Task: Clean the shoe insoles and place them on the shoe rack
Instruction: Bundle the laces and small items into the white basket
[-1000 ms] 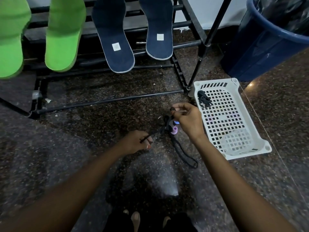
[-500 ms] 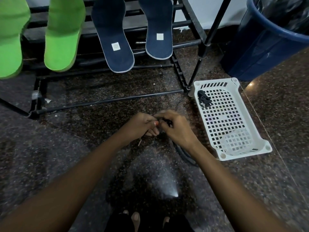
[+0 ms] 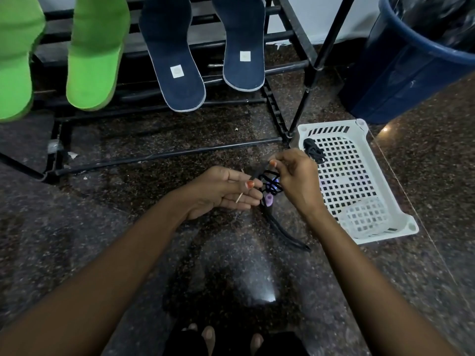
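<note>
We see four insoles laid side by side on a black metal-tube shoe rack (image 3: 164, 155), sloping down toward us across its horizontal bars. Farthest left is a bright green foam insole (image 3: 15, 60), partly cut off by the frame's edge. A second green foam insole (image 3: 96, 52) lies just beside it with a narrow gap between them. To their right lie a navy blue fabric-faced insole (image 3: 174, 55) and a second navy insole (image 3: 241, 42). Each navy one has a pale grey rim and a small white square label. On all four, the rounded near end juts past a rack bar. The first navy insole reaches lower than its partner. The rack stands on a dark speckled stone floor (image 3: 64, 214).
</note>
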A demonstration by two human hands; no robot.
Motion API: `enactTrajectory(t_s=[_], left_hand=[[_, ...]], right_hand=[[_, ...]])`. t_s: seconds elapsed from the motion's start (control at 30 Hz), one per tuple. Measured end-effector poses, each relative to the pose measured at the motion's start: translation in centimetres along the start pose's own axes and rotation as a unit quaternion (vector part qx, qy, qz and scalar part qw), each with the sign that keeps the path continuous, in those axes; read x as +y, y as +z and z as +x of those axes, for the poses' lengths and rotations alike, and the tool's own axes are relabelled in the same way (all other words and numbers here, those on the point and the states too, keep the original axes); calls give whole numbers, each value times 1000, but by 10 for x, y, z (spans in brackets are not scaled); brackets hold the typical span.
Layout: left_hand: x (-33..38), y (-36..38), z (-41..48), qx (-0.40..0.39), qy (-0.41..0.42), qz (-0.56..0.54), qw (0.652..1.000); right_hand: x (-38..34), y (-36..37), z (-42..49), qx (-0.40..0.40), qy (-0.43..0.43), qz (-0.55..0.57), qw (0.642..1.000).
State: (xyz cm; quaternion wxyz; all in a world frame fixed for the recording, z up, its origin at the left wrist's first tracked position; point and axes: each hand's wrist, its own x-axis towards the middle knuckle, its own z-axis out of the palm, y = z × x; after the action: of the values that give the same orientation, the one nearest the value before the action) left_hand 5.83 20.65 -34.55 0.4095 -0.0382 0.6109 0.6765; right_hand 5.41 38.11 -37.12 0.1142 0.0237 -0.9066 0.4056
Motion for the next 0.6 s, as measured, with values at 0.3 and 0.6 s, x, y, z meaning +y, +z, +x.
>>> enactTrajectory(t_s=[0.3, 0.6], left_hand=[[10, 5, -1, 22, 32, -69, 997], [14, 11, 0, 36, 59, -90, 994]], right_hand=[[-12, -4, -8, -143, -38, 157, 976], [-4, 3, -3, -28, 30, 176, 984]])
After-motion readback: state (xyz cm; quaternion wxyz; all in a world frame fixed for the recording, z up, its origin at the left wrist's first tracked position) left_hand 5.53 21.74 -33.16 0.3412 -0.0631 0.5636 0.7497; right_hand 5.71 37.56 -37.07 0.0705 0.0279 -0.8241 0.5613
